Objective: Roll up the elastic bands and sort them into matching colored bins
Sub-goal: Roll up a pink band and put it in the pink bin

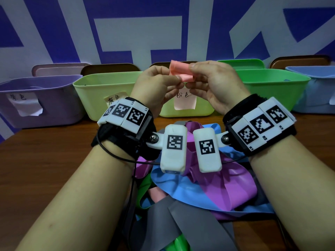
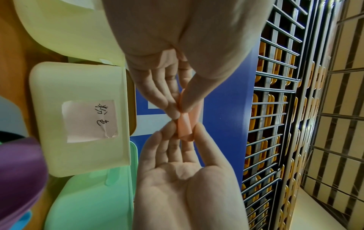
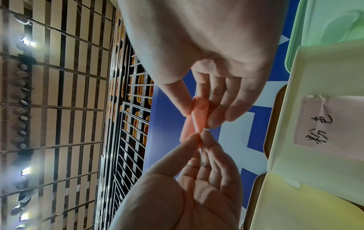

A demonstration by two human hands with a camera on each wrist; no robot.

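Note:
A small salmon-pink rolled elastic band (image 1: pixel 182 74) is held up in the air in front of the bins. My left hand (image 1: pixel 175 77) pinches its left end between thumb and fingertips. My right hand (image 1: pixel 191 77) pinches the right end the same way. In the left wrist view the pink band (image 2: pixel 185 126) sits between my left hand (image 2: pixel 181 107) above and my right hand (image 2: pixel 190 132) below. The right wrist view shows the pink band (image 3: pixel 199 116) under my right hand (image 3: pixel 198 109), with my left hand (image 3: pixel 199 138) pinching its lower end. Directly behind stands a pale yellow-green bin with a pink label (image 1: pixel 204 109).
A row of bins lines the back of the wooden table: purple (image 1: pixel 36 113), yellow-green (image 1: pixel 90 95), green (image 1: pixel 272 84), blue (image 1: pixel 319 98). A tangled pile of bands (image 1: pixel 217 189) in purple, blue, grey and green lies on the table below my wrists.

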